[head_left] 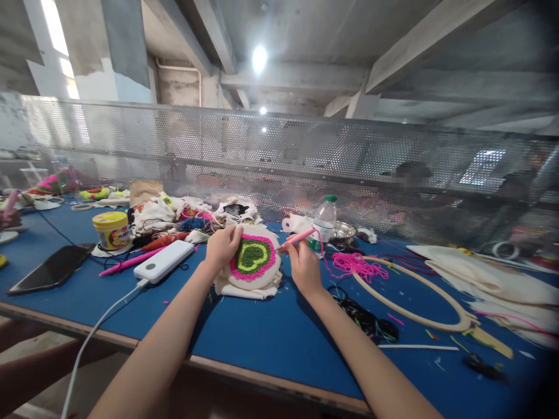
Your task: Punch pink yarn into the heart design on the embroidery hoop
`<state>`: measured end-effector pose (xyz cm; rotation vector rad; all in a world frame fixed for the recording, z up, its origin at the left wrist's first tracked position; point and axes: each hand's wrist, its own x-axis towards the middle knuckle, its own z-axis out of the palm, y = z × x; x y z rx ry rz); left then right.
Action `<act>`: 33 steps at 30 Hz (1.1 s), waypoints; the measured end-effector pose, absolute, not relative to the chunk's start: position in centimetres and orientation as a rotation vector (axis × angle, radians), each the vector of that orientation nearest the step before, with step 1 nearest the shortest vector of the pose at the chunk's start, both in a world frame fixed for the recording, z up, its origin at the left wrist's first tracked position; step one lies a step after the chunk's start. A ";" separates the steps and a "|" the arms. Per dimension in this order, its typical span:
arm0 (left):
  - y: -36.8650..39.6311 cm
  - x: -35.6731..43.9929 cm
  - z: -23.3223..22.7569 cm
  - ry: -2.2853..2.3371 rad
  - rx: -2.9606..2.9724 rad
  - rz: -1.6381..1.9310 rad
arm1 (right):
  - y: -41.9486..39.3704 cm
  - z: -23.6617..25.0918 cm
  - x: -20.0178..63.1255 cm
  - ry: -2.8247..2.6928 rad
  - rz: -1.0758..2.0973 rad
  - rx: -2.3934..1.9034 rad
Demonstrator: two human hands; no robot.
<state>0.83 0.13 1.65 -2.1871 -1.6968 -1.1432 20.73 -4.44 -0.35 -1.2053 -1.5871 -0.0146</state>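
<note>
My left hand (222,247) is closed on the left edge of a round embroidery hoop (254,259) with white cloth stretched in it. Looped yarn on the cloth forms a dark green middle, a lime band, more green and a bright pink outer ring. In my right hand (303,266) is a pink punch needle (301,235), its tip at the hoop's right side by the pink ring; whether it pierces the cloth cannot be made out. Pink yarn runs from the needle's back end to a loose pink pile (360,266) on the right.
On the blue table (262,331) lie a larger wooden hoop (406,308), black yarn (367,317), a white power bank (163,262) with a cable, a phone (50,269) and a yellow-lidded tub (110,230). A green-capped bottle (325,221) stands behind my right hand. Another person's hand (11,218) shows far left.
</note>
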 end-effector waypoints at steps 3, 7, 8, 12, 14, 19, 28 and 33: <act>0.0 0.9 1.8 -1.674 -2.202 -1.164 | -4.6 -0.2 20.8 -1.611 -0.109 -1.186; -0.1 0.9 1.9 -1.656 -2.200 -1.165 | -4.9 0.2 20.7 -1.787 -0.303 -1.097; -0.2 0.9 1.9 -1.654 -2.194 -1.164 | -4.9 0.3 20.6 -1.831 -0.330 -1.069; -0.3 0.9 1.9 -1.696 -2.164 -1.146 | -4.7 0.3 20.4 -1.963 -0.392 -1.032; -0.4 0.9 2.0 -1.721 -2.165 -1.130 | -4.4 0.1 20.4 -2.014 -0.405 -1.031; -0.3 0.8 1.8 -1.750 -2.167 -1.112 | -3.3 -0.6 20.3 -2.029 -0.321 -1.051; 0.6 0.8 1.4 -1.804 -2.167 -1.069 | -4.0 -0.5 20.7 -1.759 0.042 -1.129; 0.2 0.9 1.5 -1.802 -2.146 -1.064 | -4.1 -0.4 20.4 -1.577 0.274 -1.048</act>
